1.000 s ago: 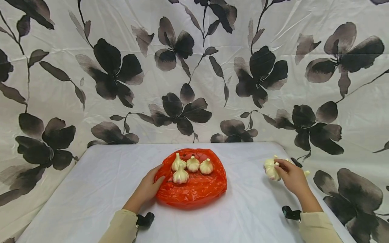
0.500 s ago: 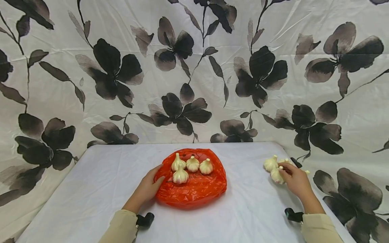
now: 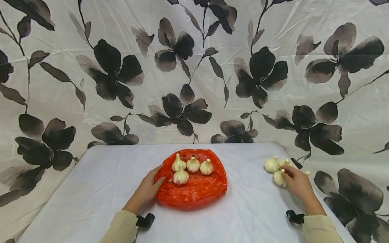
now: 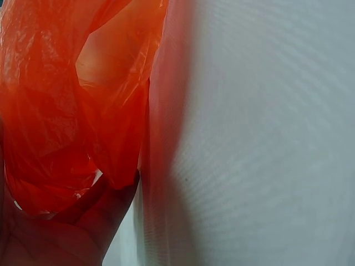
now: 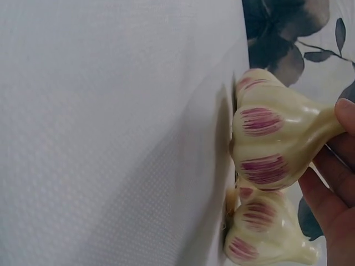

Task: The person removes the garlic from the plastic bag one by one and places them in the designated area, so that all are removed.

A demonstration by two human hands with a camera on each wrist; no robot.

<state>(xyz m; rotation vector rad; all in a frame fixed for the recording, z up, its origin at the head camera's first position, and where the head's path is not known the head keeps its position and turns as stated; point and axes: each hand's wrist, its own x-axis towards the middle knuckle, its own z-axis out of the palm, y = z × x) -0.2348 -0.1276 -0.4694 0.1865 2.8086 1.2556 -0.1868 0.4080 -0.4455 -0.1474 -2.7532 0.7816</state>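
Observation:
My left hand (image 3: 149, 185) grips the left side of a crinkled red plastic bag (image 3: 194, 197) on the white table. Several garlic bulbs (image 3: 180, 176) sit grouped towards the far part of the bag. In the left wrist view the fingers lie against the thin red bag (image 4: 44, 111). At the right of the table, my right hand (image 3: 297, 184) pinches a garlic bulb (image 3: 279, 179) by its stem. The right wrist view shows that garlic bulb (image 5: 266, 133), cream with purple streaks, close to the tabletop. Another garlic bulb (image 5: 263, 230) is beside it.
More garlic bulbs (image 3: 271, 164) lie around my right hand, partly hidden by it. The white table (image 3: 91, 202) has its right edge close to them. A floral cloth (image 3: 194, 67) hangs behind the table.
My right hand has shifted a little to the right and nearer, and the pinched garlic bulb has come with it, apart from the one at its left. The left hand and bag have stayed put.

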